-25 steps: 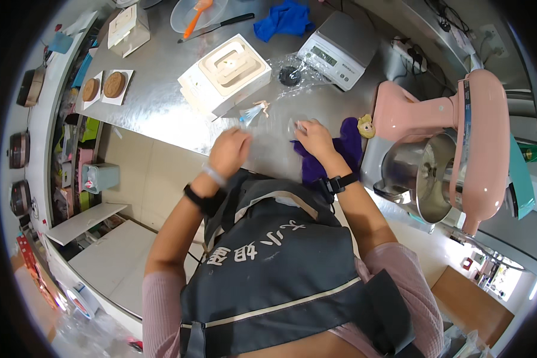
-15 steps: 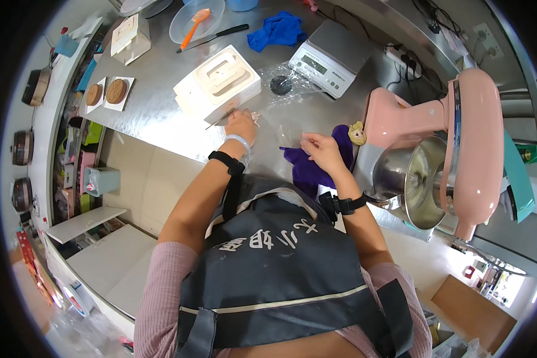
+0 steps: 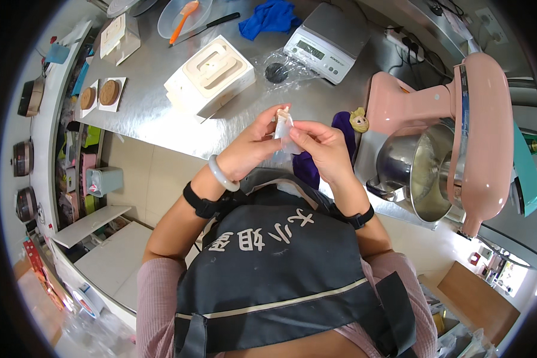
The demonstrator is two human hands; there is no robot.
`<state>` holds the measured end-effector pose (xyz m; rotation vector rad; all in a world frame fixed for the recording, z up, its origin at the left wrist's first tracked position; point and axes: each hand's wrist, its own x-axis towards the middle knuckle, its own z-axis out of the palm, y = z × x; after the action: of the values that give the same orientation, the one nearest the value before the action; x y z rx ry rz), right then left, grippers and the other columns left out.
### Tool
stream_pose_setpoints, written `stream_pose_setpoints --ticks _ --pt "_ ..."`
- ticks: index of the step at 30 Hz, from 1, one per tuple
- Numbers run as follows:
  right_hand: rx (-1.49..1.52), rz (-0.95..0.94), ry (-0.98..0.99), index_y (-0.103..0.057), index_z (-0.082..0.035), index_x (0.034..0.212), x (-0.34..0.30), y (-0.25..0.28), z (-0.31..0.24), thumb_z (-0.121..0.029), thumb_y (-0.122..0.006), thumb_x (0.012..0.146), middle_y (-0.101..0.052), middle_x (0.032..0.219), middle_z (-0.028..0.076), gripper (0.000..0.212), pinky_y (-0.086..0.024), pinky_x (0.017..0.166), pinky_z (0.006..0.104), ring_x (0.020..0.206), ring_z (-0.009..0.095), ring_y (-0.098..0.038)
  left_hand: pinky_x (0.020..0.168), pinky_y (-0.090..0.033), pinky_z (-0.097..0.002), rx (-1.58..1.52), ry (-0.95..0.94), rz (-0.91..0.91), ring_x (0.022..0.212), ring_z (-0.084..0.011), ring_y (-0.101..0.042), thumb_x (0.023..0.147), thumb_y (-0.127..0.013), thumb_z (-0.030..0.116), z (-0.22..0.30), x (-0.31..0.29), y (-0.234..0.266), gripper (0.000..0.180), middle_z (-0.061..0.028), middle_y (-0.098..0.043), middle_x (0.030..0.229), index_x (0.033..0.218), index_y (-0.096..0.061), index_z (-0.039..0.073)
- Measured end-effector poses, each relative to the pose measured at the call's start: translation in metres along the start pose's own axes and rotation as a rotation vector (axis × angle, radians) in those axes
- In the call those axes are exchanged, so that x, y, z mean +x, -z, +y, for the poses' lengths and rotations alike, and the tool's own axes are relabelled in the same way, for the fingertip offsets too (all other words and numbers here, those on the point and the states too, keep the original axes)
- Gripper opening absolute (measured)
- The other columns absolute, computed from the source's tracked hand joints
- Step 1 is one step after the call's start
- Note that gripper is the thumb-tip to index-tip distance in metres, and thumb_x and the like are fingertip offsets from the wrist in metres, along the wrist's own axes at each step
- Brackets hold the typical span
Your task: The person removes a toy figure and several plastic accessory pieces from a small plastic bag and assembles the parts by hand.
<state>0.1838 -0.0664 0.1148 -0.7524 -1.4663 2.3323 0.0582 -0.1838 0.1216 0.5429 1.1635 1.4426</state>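
My left hand [image 3: 250, 143] and my right hand [image 3: 325, 149] meet over the front edge of the steel table. Between them is a small clear plastic bag [image 3: 285, 132] with something pale bunched at its top; I cannot make out what that is. The left fingers curl round the bag's left side, while the right thumb and fingers pinch its right side. Just beyond the hands stands a white box with a cut-out handle [image 3: 212, 77]. Partly behind my right hand lies a purple cloth [image 3: 306, 172], with a small yellow-haired doll head [image 3: 358, 120] at its right.
A pink stand mixer [image 3: 480, 143] with a steel bowl [image 3: 400, 158] holding a pale mix stands right. Farther back are a scale [image 3: 322, 51], crumpled clear plastic, a blue cloth [image 3: 268, 19], a knife [image 3: 221, 21] and an orange spatula [image 3: 179, 24]. Brown discs [image 3: 109, 93] lie far left.
My left hand has left the white box and come back toward my body. My right hand has moved left off the purple cloth, and both now grip the plastic bag.
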Motion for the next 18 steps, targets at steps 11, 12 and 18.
stream_pose_setpoints --ticks 11,12,18 --pt "0.022 0.044 0.078 -0.065 0.002 0.094 -0.027 -0.031 -0.015 -0.002 -0.068 0.077 -0.065 0.083 0.005 0.017 -0.047 0.066 0.0188 0.073 0.006 -0.058 0.081 -0.039 -0.0219 -0.23 -0.118 0.157 0.094 -0.0089 -0.051 0.092 -0.044 0.009 0.006 -0.032 -0.019 0.036 -0.004 -0.057 0.108 0.128 -0.046 0.005" --pt "0.04 0.049 0.085 -0.064 0.002 0.093 -0.028 -0.034 -0.016 -0.002 -0.068 0.077 -0.065 0.084 0.006 0.017 -0.047 0.066 0.0188 0.073 0.006 -0.058 0.081 -0.039 -0.0219 -0.229 -0.114 0.154 0.094 -0.0089 -0.051 0.092 -0.044 0.009 0.007 -0.032 -0.021 0.036 -0.004 -0.057 0.108 0.128 -0.046 0.005" --pt "0.032 0.07 0.15 -0.064 0.002 0.091 -0.034 -0.04 -0.017 -0.003 -0.067 0.078 -0.064 0.082 0.003 0.013 -0.045 0.063 0.0178 0.07 0.005 -0.055 0.099 -0.034 -0.0341 -0.262 -0.246 0.103 0.113 -0.0217 -0.047 0.093 -0.038 0.011 0.014 -0.035 -0.032 0.039 -0.018 -0.05 0.122 0.131 -0.039 0.0"
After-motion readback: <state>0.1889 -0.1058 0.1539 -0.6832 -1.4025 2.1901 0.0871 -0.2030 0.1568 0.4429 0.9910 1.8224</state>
